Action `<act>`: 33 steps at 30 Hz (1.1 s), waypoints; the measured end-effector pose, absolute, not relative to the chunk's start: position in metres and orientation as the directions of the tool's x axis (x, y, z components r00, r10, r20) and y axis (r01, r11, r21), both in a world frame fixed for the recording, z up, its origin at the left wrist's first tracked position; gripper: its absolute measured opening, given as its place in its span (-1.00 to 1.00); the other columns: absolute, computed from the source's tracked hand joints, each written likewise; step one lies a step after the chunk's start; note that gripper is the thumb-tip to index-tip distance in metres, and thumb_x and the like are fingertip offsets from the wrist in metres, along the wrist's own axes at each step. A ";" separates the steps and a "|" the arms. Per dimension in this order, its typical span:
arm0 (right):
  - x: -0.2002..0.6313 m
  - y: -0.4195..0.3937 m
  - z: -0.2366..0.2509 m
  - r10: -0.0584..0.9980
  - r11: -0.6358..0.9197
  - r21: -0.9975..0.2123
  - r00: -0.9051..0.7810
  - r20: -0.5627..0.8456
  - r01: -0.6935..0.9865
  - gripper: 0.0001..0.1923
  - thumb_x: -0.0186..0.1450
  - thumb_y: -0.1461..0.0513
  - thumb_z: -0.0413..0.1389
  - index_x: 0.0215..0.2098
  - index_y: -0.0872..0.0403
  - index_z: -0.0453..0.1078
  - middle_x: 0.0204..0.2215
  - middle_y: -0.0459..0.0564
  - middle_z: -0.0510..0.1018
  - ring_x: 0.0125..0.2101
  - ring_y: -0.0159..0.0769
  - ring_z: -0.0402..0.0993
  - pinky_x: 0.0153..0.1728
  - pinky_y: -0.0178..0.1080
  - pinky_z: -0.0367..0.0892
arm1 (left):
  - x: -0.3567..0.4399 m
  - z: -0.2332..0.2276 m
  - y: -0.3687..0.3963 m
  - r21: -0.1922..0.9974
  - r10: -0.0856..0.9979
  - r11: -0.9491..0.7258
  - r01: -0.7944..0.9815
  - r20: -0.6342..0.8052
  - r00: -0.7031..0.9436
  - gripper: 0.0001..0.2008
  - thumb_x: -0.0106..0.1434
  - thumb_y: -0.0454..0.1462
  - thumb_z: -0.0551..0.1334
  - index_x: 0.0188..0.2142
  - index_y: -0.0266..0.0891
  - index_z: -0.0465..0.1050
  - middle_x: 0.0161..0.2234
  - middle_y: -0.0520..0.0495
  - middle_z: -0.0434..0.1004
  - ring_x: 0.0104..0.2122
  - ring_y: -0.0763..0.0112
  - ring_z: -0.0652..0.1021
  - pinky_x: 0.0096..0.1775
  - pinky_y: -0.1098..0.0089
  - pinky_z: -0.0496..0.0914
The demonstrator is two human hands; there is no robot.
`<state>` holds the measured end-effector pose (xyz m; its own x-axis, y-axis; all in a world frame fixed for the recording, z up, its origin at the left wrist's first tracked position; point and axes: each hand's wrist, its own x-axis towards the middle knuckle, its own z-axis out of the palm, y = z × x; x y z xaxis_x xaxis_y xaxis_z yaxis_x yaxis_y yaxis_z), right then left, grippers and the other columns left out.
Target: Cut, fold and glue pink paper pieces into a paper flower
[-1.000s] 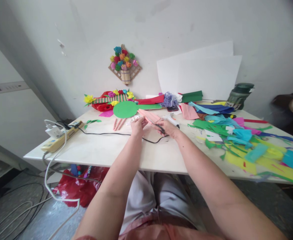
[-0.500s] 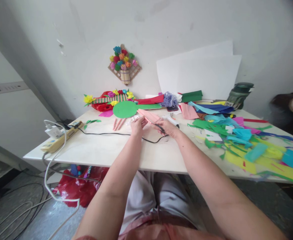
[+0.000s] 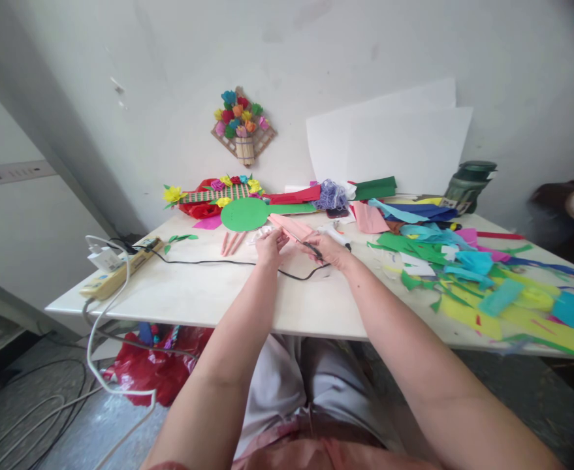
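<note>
My left hand [image 3: 270,245] pinches the near end of a folded pink paper strip [image 3: 294,228] that slants up and away over the white table [image 3: 203,294]. My right hand [image 3: 330,249] is closed around a pair of black-handled scissors [image 3: 313,248], whose blades reach into the pink paper. A black cable [image 3: 218,262] runs along the table just under both hands. Three thin pink paper sticks [image 3: 232,243] lie left of my left hand, and a round green paper disc [image 3: 245,214] lies behind them.
Loose scraps of green, yellow, blue and pink paper [image 3: 467,274] cover the table's right half. A power strip with a white charger [image 3: 115,266] sits at the left edge. Paper-flower crafts [image 3: 218,194], white sheets [image 3: 394,153] and a green bottle [image 3: 470,186] stand along the wall. Red bag [image 3: 157,369] lies under the table.
Almost nothing has moved. Both hands stay on the pink paper, and the right hand with the scissors has shifted only slightly.
</note>
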<state>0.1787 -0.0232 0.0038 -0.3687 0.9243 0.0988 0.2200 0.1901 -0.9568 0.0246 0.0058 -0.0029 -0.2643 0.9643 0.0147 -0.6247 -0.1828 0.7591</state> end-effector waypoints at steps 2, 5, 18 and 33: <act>0.179 -0.023 0.003 0.921 0.204 -0.955 -0.373 0.112 0.216 -0.64 0.03 0.02 0.24 -0.47 0.16 0.37 -0.76 -0.23 0.25 -0.79 -0.57 0.09 -0.80 -0.44 0.02 | 0.024 -0.004 0.007 0.756 0.965 -0.183 -0.629 0.017 -0.261 -0.85 -0.11 -0.42 0.32 -0.56 -0.35 0.34 -0.64 0.03 0.41 -0.60 0.54 0.47 -0.40 0.43 0.43; 0.179 -0.021 0.002 0.919 0.215 -0.953 -0.374 0.124 0.212 -0.63 0.02 0.01 0.25 -0.48 0.16 0.37 -0.75 -0.23 0.24 -0.79 -0.58 0.09 -0.80 -0.44 0.02 | 0.024 -0.004 0.007 0.757 0.965 -0.178 -0.628 0.011 -0.261 -0.85 -0.10 -0.43 0.32 -0.56 -0.35 0.34 -0.64 0.02 0.41 -0.60 0.53 0.47 -0.41 0.43 0.43; 0.179 -0.023 0.004 0.925 0.207 -0.952 -0.363 0.114 0.226 -0.64 0.00 0.03 0.26 -0.53 0.16 0.35 -0.78 -0.24 0.24 -0.80 -0.58 0.08 -0.80 -0.44 0.02 | 0.024 -0.003 0.006 0.763 0.966 -0.169 -0.624 0.003 -0.258 -0.86 -0.08 -0.42 0.31 -0.56 -0.35 0.34 -0.64 0.02 0.40 -0.61 0.54 0.46 -0.40 0.44 0.43; 0.178 -0.033 0.011 0.943 0.105 -0.971 -0.332 0.029 0.214 -0.69 0.11 0.08 0.23 -0.52 0.14 0.30 -0.78 -0.21 0.28 -0.81 -0.58 0.12 -0.82 -0.48 0.06 | 0.026 -0.006 0.006 0.797 0.981 -0.146 -0.586 0.037 -0.193 -0.85 -0.10 -0.38 0.34 -0.57 -0.34 0.36 -0.61 -0.02 0.44 -0.58 0.51 0.48 -0.33 0.39 0.44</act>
